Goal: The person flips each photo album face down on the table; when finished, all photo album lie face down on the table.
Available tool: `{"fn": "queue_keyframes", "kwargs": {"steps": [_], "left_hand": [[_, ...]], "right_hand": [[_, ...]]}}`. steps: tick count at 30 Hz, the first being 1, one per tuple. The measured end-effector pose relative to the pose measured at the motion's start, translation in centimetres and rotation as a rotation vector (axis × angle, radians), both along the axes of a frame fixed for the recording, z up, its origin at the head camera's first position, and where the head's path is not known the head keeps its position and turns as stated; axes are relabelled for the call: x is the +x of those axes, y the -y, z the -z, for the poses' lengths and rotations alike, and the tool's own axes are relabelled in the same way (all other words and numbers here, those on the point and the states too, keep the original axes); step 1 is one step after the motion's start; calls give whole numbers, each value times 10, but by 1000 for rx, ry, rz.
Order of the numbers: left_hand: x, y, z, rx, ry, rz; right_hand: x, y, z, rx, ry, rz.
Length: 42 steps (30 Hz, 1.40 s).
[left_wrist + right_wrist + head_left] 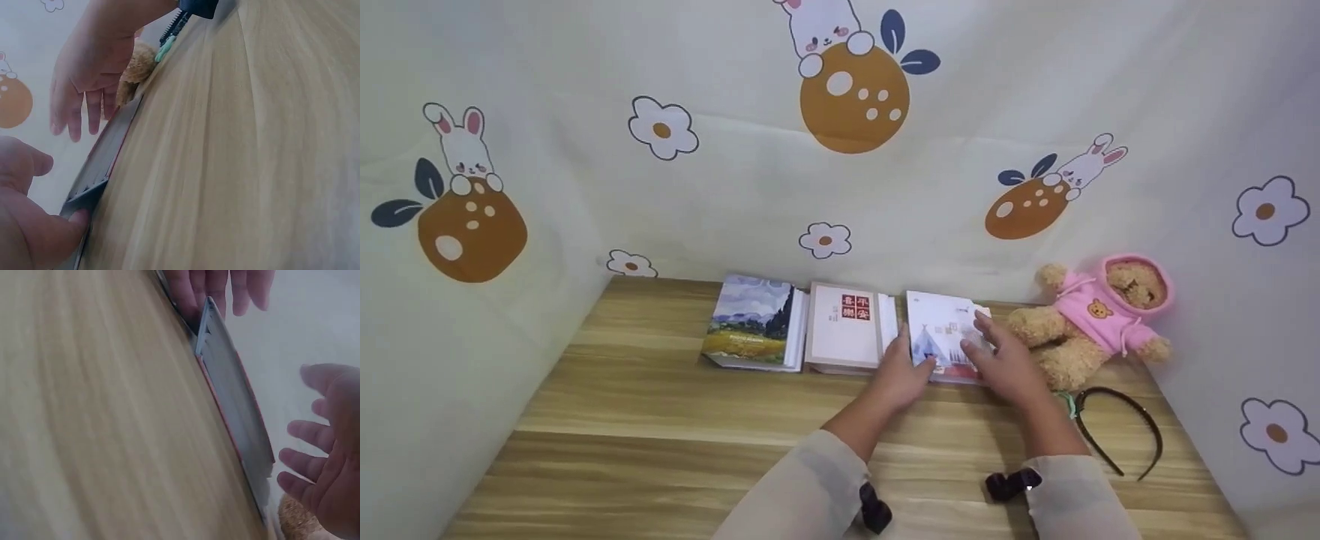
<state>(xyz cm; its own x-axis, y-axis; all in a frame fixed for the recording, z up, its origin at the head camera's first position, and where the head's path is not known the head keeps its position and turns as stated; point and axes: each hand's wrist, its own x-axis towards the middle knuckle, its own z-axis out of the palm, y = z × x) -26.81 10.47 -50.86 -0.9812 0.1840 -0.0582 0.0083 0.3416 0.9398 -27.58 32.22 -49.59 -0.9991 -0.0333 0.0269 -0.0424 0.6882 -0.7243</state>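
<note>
The left hand [901, 375] gripped the white book's [941, 334] near-left corner, thumb on its edge. The right hand [1009, 360] hovered flat above the cover, fingers spread. The book lay rightmost of three, beside the bear [1091, 319].

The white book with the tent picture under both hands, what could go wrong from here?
The white book with the tent picture is gripped only by the left hand at its near corner; the right hand hovers open, so it may slip. It could bump the beige book with red squares, or the right hand may nudge the pink-hooded teddy bear.
</note>
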Motion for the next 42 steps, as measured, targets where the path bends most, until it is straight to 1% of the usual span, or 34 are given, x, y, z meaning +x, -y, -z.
{"fn": "queue_keyframes", "kwargs": {"steps": [5, 10, 15, 18, 21, 24, 27, 28, 31, 34, 36, 38, 42], "left_hand": [[-4, -4, 3, 5, 5, -14], [-5, -2, 6, -1, -18, -16], [-4, -1, 5, 45, -23, -10], [-1, -2, 2, 86, -23, -18], [0, -3, -3, 162, -1, -39], [2, -4, -10, 251, 18, -77], [5, -5, -19, 336, 18, -107], [6, -6, -21, 360, 12, -108], [12, -10, -29, 446, 17, -78], [18, -14, -34, 503, -8, -17], [20, -16, -37, 516, -28, 13], [20, -18, -39, 517, -60, 31], [18, -20, -42, 507, -56, 36]], "right_hand": [[-2, 0, 3, 68, 51, -9], [0, 0, 3, 131, 81, -24], [1, 3, 2, 139, 84, -35], [1, 4, 1, 121, 81, -36], [2, 6, -3, 57, 73, -33], [4, 11, -8, -43, 65, -29], [8, 21, -17, -233, 109, -32], [9, 23, -21, -280, 125, -29], [13, 30, -32, -347, 154, -14], [16, 35, -41, -316, 117, 4], [18, 38, -45, -348, 90, 1], [19, 39, -48, -422, 63, -19], [19, 37, -49, -536, 39, -40]]}}
